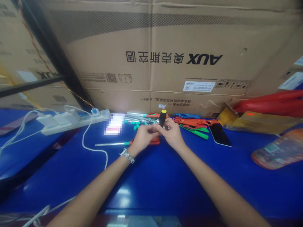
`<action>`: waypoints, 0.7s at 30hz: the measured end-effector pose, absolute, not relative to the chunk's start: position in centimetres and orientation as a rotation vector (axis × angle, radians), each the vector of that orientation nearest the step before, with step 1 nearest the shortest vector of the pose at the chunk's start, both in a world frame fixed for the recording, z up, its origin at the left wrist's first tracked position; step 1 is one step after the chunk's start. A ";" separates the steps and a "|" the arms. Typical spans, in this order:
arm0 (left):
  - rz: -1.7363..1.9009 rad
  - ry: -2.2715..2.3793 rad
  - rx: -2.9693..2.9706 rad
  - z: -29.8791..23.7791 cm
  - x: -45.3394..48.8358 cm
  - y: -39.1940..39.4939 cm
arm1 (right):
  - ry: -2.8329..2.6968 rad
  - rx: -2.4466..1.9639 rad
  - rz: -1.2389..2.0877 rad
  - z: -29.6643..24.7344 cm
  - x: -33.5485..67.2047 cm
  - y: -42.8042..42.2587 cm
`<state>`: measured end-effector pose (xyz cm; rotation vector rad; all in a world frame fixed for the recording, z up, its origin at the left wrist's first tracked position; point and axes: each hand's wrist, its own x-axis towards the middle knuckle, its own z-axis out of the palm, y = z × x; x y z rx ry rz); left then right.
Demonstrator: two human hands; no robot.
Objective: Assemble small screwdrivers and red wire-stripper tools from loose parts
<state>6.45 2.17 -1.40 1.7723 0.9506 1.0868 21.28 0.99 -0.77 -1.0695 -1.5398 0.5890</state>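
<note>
A screwdriver (163, 118) with a black handle and yellow end stands nearly upright between my hands. The thumb and fingers of my right hand (174, 134) are closed around its lower handle; the shaft is hidden. Right beside it, my left hand (143, 138) has its fingers pinched together and touches the right hand. Whatever it grips is hidden. Under my left hand lies a long-necked lighter (155, 141) with a red handle and metal tube. Behind both hands are another red lighter (151, 115), metal tubes and small green pieces (136, 126).
Orange handle parts (191, 122) and green ones (200, 134) lie right of my hands, near a black phone (219, 135). A plastic jar (279, 149) lies farther right. A lit screen (115, 124), power strip (73, 123) and white cables are left. A large carton (151, 41) stands behind.
</note>
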 end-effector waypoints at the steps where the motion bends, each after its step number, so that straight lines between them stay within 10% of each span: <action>1: 1.096 0.952 1.767 -1.4 6.5 2.1 | -1.545 -1.076 0.575 -0.6 21.4 0.9; 11: 0.980 0.914 2.007 -1.3 5.6 1.6 | -1.634 -0.945 0.916 1.6 22.8 0.3; 21: 1.223 1.018 1.837 -1.8 6.5 1.6 | -1.503 -1.101 0.570 0.7 21.1 0.9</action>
